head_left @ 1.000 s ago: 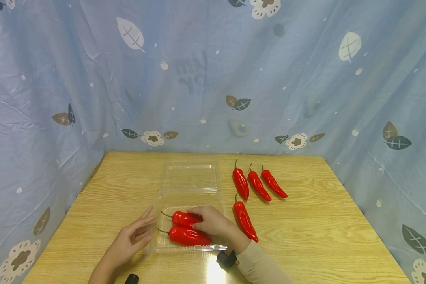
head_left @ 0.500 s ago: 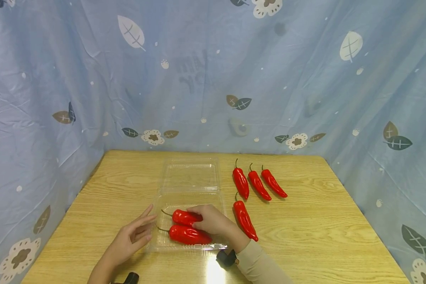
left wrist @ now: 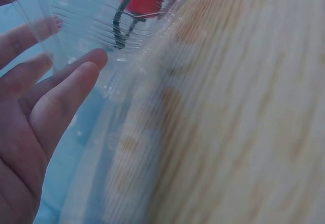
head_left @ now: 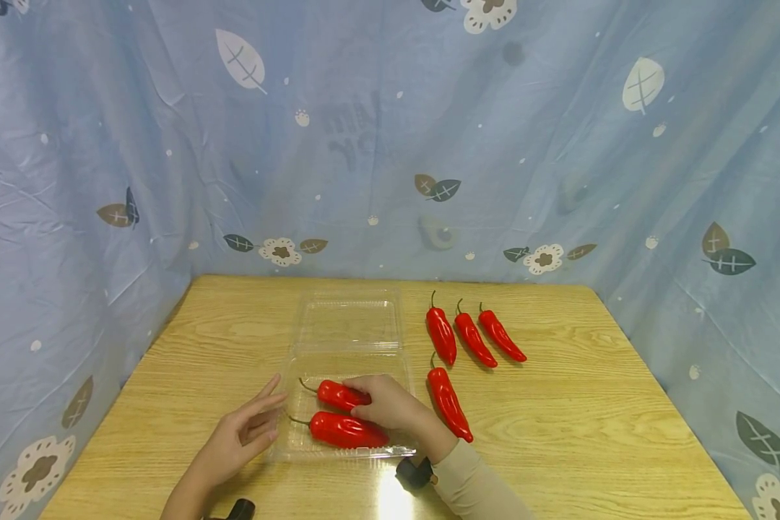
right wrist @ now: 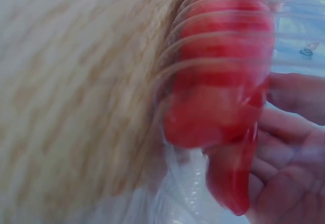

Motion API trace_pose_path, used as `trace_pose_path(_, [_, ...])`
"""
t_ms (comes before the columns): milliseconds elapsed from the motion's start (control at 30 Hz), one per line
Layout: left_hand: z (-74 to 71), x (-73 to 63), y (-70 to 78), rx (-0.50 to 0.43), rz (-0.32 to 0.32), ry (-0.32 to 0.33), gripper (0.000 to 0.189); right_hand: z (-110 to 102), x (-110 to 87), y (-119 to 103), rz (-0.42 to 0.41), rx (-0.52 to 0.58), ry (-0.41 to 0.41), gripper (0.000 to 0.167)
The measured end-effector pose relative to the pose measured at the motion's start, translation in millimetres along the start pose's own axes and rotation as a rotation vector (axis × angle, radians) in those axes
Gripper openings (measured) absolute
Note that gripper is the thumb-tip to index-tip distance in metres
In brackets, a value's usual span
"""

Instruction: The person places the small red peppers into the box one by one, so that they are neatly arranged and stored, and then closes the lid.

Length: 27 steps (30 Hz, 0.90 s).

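Note:
Two red chili peppers lie side by side in the clear plastic clamshell box (head_left: 399, 368), whose lid (head_left: 347, 323) is folded back flat. My right hand (head_left: 393, 408) grips the farther chili pepper (head_left: 336, 395) by its tip end, thumb on the near side. The nearer chili pepper (head_left: 347, 431) rests untouched along the box's front wall; in the right wrist view this pepper (right wrist: 218, 76) shows through the ribbed plastic, with the gripped one (right wrist: 231, 178) partly behind it. My left hand (head_left: 234, 444) stays at the box's left wall, its fingers loosely extended, fingertips right at the plastic.
To the right of the box, another chili pepper (head_left: 448, 401) lies on the wooden table (head_left: 559, 433). Behind it are three more, including a leftmost chili pepper (head_left: 440, 336) near the lid. A blue patterned curtain (head_left: 364, 144) surrounds the table's back and sides.
The gripped chili pepper has shifted slightly away from the front and to the right, its stem swinging farther from the nearer pepper. My left hand stays in place.

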<state>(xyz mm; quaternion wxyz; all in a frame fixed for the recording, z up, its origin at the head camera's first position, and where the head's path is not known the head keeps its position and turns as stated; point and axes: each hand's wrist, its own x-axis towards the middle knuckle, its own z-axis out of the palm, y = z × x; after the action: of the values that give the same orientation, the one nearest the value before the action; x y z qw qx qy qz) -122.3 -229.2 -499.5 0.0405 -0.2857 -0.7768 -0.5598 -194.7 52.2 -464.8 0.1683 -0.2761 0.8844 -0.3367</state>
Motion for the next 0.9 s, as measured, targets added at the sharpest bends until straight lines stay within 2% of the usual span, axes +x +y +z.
trace_pose_path(367, [-0.3,-0.4,1.9,0.007,-0.018,-0.007,0.047,-1.1,-1.7,-0.9,-0.013,0.042,0.019,0.049])
trace_pose_path(900, [0.3,-0.3,0.4,0.013,-0.016,0.005,0.048,-2.6,-5.2,-0.4,-0.073,0.11,0.105,0.047])
